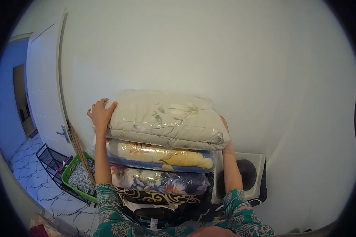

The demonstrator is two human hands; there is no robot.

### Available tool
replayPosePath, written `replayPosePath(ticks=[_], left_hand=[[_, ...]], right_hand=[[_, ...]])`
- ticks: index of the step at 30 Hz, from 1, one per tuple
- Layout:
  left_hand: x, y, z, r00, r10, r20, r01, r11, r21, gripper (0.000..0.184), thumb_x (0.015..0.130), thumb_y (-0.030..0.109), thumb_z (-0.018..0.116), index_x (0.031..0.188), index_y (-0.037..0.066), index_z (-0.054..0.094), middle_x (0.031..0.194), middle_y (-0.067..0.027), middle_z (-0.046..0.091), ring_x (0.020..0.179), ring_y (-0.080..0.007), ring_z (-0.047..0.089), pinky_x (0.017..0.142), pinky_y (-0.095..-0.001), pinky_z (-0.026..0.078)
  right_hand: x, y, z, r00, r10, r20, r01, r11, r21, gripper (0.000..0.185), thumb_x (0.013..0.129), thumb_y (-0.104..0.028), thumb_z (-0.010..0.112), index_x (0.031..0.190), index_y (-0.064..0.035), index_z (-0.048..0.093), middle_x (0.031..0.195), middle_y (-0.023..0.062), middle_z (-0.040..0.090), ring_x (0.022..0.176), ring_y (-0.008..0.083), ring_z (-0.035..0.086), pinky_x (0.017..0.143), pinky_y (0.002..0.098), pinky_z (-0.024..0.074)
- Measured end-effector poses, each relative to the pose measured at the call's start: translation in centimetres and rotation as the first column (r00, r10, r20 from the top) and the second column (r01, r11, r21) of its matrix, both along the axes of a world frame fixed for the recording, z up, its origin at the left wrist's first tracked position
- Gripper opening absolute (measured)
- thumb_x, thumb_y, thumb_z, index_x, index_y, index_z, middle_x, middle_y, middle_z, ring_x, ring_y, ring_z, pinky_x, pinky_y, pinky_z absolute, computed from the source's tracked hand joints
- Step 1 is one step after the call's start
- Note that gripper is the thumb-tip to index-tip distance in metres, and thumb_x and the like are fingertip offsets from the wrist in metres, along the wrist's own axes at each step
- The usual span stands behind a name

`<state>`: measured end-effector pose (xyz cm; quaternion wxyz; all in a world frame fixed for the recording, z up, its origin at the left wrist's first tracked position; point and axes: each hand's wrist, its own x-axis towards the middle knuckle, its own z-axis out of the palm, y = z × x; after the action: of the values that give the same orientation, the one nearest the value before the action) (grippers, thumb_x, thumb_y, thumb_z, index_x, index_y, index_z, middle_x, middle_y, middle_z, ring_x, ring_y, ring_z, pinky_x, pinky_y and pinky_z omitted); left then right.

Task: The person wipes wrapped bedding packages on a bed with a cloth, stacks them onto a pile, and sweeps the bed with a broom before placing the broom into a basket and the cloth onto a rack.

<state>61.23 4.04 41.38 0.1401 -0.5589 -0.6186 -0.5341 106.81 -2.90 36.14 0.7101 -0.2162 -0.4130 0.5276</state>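
Note:
A folded cream comforter (166, 118) with a pale flower print, wrapped in clear plastic, lies on top of a stack. My left hand (101, 112) is at its left end, fingers spread and curved, the thumb against the plastic. Along the right end is my right hand (225, 136), its fingers mostly hidden behind the package. Beneath lies a yellow and blue wrapped bedding bundle (162, 157). Under that come a dark floral wrapped bundle (162, 179) and a black item with gold swirls (158, 196).
A white box-like item with a dark round part (245, 173) stands right of the stack. To the left are a green basket (69, 173) holding patterned cloth, a broom (80, 148), a black rack (47, 158) and an open white door (45, 79). A white wall (186, 47) rises behind.

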Motion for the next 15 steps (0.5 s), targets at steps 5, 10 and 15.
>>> replayPosePath(ticks=[5, 10, 15], left_hand=[[-0.7, 0.2, -0.7, 1.0, 0.024, -0.016, -0.023, 0.999, 0.047, 0.047, 0.072, 0.05, 0.065, 0.101, 0.013, 0.066, 0.103, -0.0031, 0.064, 0.103, -0.0225, 0.054, 0.102, -0.0529, 0.022], [0.5, -1.0, -1.2, 0.989, 0.144, -0.027, -0.139, 0.98, 0.141, 0.036, 0.077, 0.044, 0.064, 0.099, 0.015, 0.066, 0.099, -0.0027, 0.064, 0.101, -0.0209, 0.054, 0.101, -0.0513, 0.023], [-0.3, -1.2, -2.7, 0.993, 0.006, -0.117, 0.026, 0.96, 0.277, 0.021, 0.088, 0.031, 0.054, 0.095, 0.015, 0.066, 0.096, -0.0021, 0.064, 0.1, -0.0203, 0.054, 0.101, -0.0493, 0.025]], right_hand=[[-0.1, 2.3, -0.8, 0.998, 0.027, 0.053, -0.028, 0.999, 0.027, 0.048, 0.091, -0.043, 0.049, 0.116, -0.0027, 0.054, 0.113, 0.0118, 0.059, 0.1, 0.0213, 0.058, 0.087, 0.0335, 0.0473], [0.8, -0.2, 1.0, 0.913, -0.123, 0.389, 0.211, 0.958, -0.193, 0.058, 0.091, -0.047, 0.048, 0.125, 0.0005, 0.049, 0.123, 0.0148, 0.053, 0.111, 0.0227, 0.052, 0.093, 0.0325, 0.0427], [0.9, -1.5, 0.7, 0.838, -0.137, 0.528, 0.223, 0.969, -0.103, 0.072, 0.086, -0.056, 0.051, 0.13, -0.0003, 0.045, 0.129, 0.0197, 0.048, 0.119, 0.0276, 0.046, 0.097, 0.0341, 0.0384]])
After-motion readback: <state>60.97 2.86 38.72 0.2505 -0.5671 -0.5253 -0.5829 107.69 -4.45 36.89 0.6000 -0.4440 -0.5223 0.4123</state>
